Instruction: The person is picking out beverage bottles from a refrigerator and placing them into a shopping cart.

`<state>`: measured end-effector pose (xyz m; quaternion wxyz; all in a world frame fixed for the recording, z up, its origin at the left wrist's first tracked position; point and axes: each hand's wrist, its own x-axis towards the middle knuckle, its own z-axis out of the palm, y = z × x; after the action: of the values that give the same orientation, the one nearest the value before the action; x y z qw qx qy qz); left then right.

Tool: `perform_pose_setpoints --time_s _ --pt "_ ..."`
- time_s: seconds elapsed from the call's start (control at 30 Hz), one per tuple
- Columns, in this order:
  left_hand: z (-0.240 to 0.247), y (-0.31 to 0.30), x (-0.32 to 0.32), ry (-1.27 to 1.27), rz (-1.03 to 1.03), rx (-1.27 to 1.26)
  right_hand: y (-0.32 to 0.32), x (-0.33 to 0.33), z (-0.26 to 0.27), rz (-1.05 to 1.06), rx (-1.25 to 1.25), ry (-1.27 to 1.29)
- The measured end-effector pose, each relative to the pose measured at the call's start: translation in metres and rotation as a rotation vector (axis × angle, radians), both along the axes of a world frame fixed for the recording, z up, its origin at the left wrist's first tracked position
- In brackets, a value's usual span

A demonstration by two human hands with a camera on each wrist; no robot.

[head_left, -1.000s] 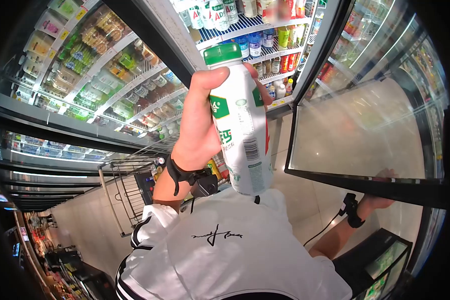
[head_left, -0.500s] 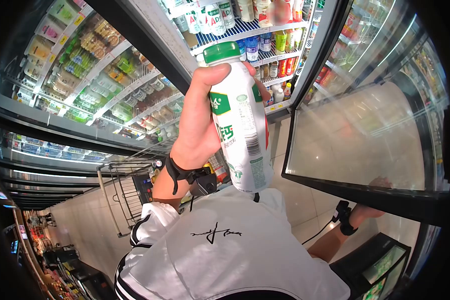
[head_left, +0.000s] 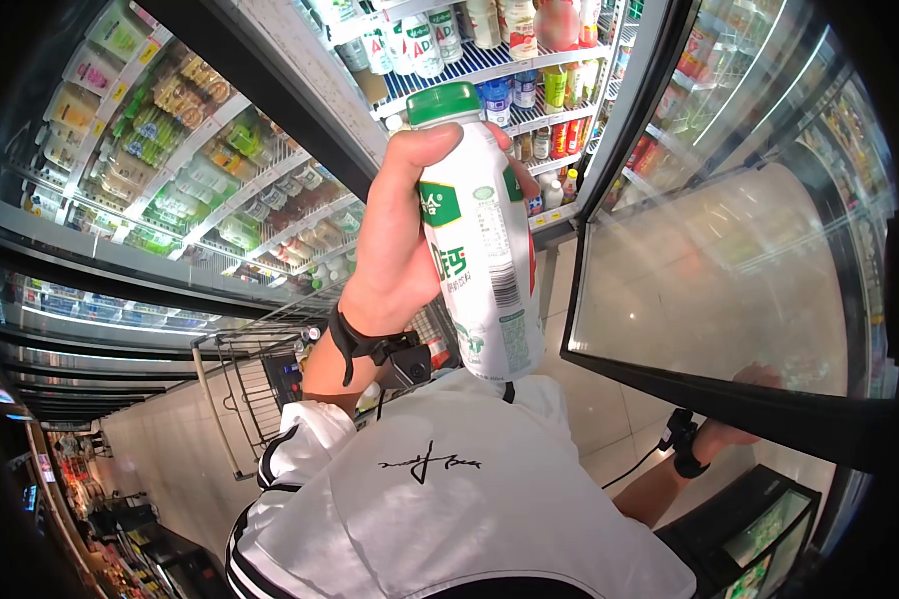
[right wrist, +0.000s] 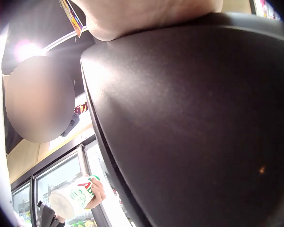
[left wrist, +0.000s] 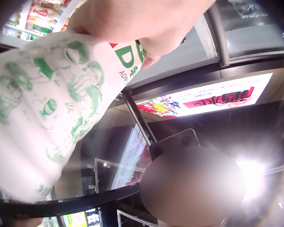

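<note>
A white plastic bottle (head_left: pixel 484 250) with a green cap and green print is raised in front of the chest, its base tilted toward the body. My left hand (head_left: pixel 395 230) grips it around the neck and upper body, thumb just under the cap. The left wrist view shows the bottle's (left wrist: pixel 52 104) lower side with green drawings. At the lower right, my right hand (head_left: pixel 731 432) is at the black frame of the open glass door (head_left: pixel 719 270). In the right wrist view the right hand (right wrist: pixel 146 16) touches the dark door frame (right wrist: pixel 189 113); the frame hides its fingers.
Ahead, a lit drinks cooler (head_left: pixel 499 65) holds bottles on several shelves. Closed glass cooler doors (head_left: pixel 170 150) line the left side. A wire shopping cart (head_left: pixel 250 384) with goods stands at the left, and a dark display unit (head_left: pixel 759 534) at the lower right.
The open door's lower edge and my right hand have shifted slightly down and left in the head view. The bottle stays in my left hand almost unmoved.
</note>
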<state>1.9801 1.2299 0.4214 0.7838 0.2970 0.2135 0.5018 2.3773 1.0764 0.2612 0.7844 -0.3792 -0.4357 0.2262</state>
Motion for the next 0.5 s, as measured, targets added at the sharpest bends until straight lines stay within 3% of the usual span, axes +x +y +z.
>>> perform_pose_setpoints --time_s 0.13,0.2,0.3,0.5 --pt "-0.003 0.004 0.001 -0.078 -0.022 -0.059 0.003 -0.002 -0.002 -0.033 0.032 -0.001" --pt "-0.003 0.006 0.002 -0.089 -0.028 -0.069 0.006 -0.013 0.006 -0.207 -0.010 0.012" --pt "-0.003 0.009 0.004 -0.089 -0.041 -0.067 0.008 -0.016 0.011 -0.241 -0.019 -0.033" --pt "-0.005 0.015 0.008 -0.072 -0.050 -0.058 0.004 -0.007 0.007 -0.127 -0.016 -0.022"
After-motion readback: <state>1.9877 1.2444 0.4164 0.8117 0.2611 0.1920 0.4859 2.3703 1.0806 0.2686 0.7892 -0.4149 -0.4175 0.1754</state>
